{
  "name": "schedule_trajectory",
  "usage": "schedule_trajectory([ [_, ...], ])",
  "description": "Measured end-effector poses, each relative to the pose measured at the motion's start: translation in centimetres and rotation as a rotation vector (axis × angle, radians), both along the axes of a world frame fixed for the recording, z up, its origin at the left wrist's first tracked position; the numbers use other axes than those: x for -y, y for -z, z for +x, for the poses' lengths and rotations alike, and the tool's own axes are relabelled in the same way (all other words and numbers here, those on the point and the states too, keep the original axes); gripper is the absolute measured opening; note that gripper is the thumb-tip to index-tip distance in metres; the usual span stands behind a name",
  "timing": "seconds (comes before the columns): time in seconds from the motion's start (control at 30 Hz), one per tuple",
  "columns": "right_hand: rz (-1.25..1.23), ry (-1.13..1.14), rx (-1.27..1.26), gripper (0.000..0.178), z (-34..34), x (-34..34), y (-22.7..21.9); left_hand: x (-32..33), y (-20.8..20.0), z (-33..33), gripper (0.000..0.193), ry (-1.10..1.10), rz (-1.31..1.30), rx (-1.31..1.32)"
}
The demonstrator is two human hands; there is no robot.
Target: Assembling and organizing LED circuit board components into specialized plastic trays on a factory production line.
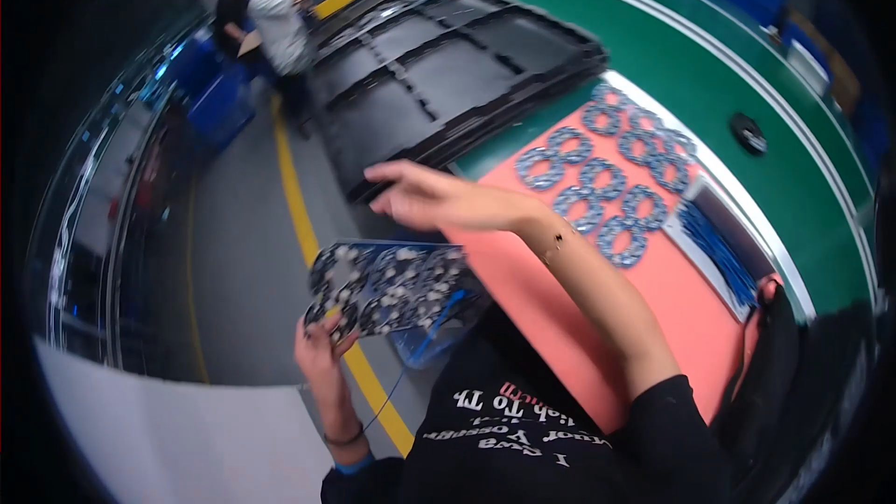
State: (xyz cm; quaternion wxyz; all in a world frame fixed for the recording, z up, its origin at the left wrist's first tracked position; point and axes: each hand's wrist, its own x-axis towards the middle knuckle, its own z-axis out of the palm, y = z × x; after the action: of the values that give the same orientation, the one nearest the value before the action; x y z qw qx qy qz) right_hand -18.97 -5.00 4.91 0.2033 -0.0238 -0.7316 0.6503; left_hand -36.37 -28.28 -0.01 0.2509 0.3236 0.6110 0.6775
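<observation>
My left hand (pixel 322 345) grips the lower left corner of a flat panel (pixel 387 285) crowded with small dark and pale parts. The panel is tilted and held off the table's left side, over the floor. My right hand (pixel 415 196) reaches across above the panel, fingers stretched out and slightly blurred, with nothing visible in them. It is close to the near corner of a large black compartment tray (pixel 467 61). A thin blue cord (pixel 387 399) runs up from my left wrist toward a bluish see-through item (pixel 420 341) below the panel; its kind is unclear.
Several ring-shaped grey-blue parts (pixel 602 179) lie on the pink mat (pixel 551 285). A white box (pixel 705 243) with blue strips stands at the mat's right. A black round object (pixel 749 133) sits on the green surface (pixel 691 84). Two people (pixel 280 28) stand at the far left.
</observation>
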Motion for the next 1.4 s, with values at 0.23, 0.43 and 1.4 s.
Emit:
schedule_trajectory([
  [0.23, -0.135, 0.062, 0.101, 0.022, -4.8, 2.0, 5.6, -0.8, 2.9, -3.5, 0.049, 0.130, 0.096, 0.248],
  [0.43, -0.697, 0.112, 0.191, 0.034, -7.6, 3.9, 6.3, -3.6, 7.8, -1.0, 0.087, 0.506, 0.556, 0.979],
  [1.4, 0.525, 0.382, -0.092, 0.009, -8.0, 4.2, 12.4, -5.4, 6.8, 1.7, 0.071, 0.420, 0.364, 1.257],
])
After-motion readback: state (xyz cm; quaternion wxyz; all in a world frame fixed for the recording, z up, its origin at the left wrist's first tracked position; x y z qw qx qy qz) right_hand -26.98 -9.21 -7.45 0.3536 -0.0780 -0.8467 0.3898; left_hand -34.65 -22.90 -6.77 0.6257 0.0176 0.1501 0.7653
